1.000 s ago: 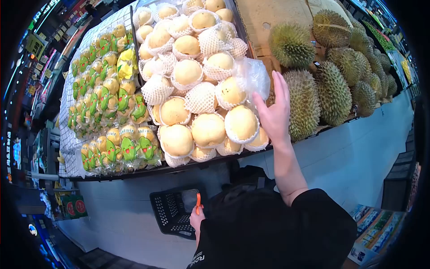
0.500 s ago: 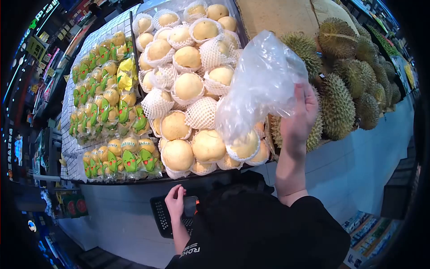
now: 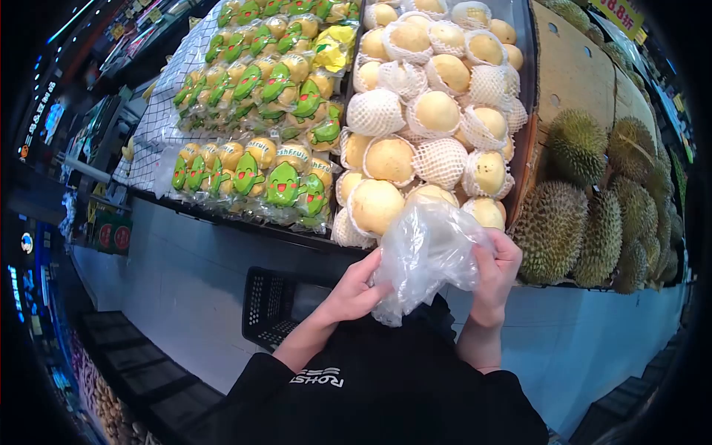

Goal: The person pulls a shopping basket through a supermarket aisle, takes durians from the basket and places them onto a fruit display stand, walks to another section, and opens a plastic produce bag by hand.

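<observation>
A crumpled clear plastic bag (image 3: 426, 256) is stretched between my two hands, in front of my chest at the front edge of the fruit display. My left hand (image 3: 357, 288) pinches its left side. At the right, my right hand (image 3: 495, 273) grips the bag's other side between thumb and fingers. Just beyond the bag lie round yellow fruits (image 3: 377, 206) in white foam nets, several rows deep. The bag partly covers the nearest ones. Whether the bag's mouth is parted cannot be made out.
Bagged fruits with green cartoon labels (image 3: 284, 184) fill the left side of the stand, with a yellow packet (image 3: 334, 49) among them. Spiky durians (image 3: 550, 231) lie at the right beside cardboard (image 3: 575, 81). A black basket (image 3: 259, 308) is below the stand, left of my body.
The bag has come down and left, closer to my body. My left hand has risen from beside the basket and taken hold of it. The view has shifted, so the display appears farther right.
</observation>
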Motion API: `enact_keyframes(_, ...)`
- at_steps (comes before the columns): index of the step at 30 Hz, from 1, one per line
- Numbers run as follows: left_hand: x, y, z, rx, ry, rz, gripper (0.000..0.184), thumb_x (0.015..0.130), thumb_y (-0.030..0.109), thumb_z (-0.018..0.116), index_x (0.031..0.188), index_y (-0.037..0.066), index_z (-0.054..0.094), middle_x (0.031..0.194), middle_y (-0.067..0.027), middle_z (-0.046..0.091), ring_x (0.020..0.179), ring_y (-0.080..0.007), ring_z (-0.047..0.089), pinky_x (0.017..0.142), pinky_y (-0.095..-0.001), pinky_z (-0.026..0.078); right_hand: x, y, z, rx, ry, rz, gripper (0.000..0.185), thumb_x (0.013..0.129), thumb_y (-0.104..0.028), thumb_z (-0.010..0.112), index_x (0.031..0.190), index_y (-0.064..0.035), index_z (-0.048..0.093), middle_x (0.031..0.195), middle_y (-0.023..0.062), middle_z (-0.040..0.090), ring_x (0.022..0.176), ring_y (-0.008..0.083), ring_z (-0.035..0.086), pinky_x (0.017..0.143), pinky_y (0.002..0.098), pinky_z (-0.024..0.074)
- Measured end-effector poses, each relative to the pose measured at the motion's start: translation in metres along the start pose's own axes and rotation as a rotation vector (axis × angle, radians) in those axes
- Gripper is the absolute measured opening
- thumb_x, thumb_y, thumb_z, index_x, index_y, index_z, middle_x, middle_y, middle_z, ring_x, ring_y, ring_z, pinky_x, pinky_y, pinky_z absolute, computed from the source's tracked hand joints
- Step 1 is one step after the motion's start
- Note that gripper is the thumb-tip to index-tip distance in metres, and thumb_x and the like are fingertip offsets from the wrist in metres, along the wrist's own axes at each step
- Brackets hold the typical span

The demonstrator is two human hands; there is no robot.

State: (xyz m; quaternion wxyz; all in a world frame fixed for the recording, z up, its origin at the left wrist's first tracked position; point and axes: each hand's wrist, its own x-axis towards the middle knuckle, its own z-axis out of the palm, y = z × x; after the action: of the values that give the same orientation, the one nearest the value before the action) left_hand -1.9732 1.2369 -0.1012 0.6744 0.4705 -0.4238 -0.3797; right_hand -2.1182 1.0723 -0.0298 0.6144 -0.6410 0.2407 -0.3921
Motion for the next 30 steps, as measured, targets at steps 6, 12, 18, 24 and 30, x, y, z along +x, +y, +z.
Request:
enact_keyframes(6, -0.051, -0.023, -0.044, -0.214, 0.024, 0.028, 0.030, 0.091, 0.001, 0.053, 0.120, -0.006, 0.056, 0.110, -0.0113, 0.065, 0.097, -0.0134, 0.060, 0.086, -0.0283, 0.047, 0.002, 0.012, -0.025, 0.123, 0.026, -0.047, 0.011, 0.086, -0.003, 0.059, 0.093, 0.0043, 0.061, 0.080, 0.0070, 0.065, 0.068, 0.0082, 0.059, 0.064, 0.0197, 0.0470)
enact_keyframes(12, -0.080, -0.022, -0.060, -0.546, 0.077, -0.063, 0.029, 0.099, 0.018, 0.048, 0.109, -0.006, 0.062, 0.098, -0.0111, 0.068, 0.084, -0.0162, 0.065, 0.076, -0.0303, 0.053, -0.006, 0.018, -0.011, 0.124, 0.114, -0.021, 0.009, 0.088, -0.006, 0.060, 0.093, 0.0017, 0.061, 0.080, 0.0039, 0.063, 0.067, 0.0064, 0.056, 0.061, 0.0190, 0.0451)
enact_keyframes(18, -0.096, -0.025, -0.073, -0.769, 0.045, -0.016, 0.034, 0.098, 0.023, 0.050, 0.108, -0.007, 0.062, 0.097, -0.0118, 0.068, 0.085, -0.0164, 0.065, 0.075, -0.0297, 0.053, -0.031, 0.033, -0.024, 0.019, 0.195, -0.119, 0.012, 0.089, -0.009, 0.064, 0.096, 0.0011, 0.064, 0.079, 0.0015, 0.062, 0.063, 0.0045, 0.051, 0.060, 0.0186, 0.0414)
enact_keyframes(24, -0.105, -0.021, -0.077, -0.610, 0.147, -0.079, 0.032, 0.091, 0.011, 0.059, 0.118, -0.007, 0.058, 0.102, -0.0127, 0.067, 0.088, -0.0166, 0.065, 0.079, -0.0300, 0.052, -0.056, 0.039, -0.063, 0.031, 0.344, -0.132, 0.022, 0.094, -0.013, 0.059, 0.110, 0.0019, 0.061, 0.088, 0.0047, 0.064, 0.076, 0.0100, 0.059, 0.071, 0.0233, 0.0497)
enact_keyframes(30, -0.100, -0.025, -0.068, -0.557, 0.179, -0.025, 0.034, 0.089, 0.009, 0.061, 0.121, -0.005, 0.056, 0.101, -0.0109, 0.067, 0.088, -0.0145, 0.064, 0.080, -0.0295, 0.051, -0.108, 0.018, -0.025, 0.021, 0.105, -0.246, 0.044, 0.091, -0.032, 0.061, 0.112, 0.0068, 0.057, 0.088, 0.0126, 0.063, 0.079, 0.0187, 0.061, 0.069, 0.0278, 0.0492)
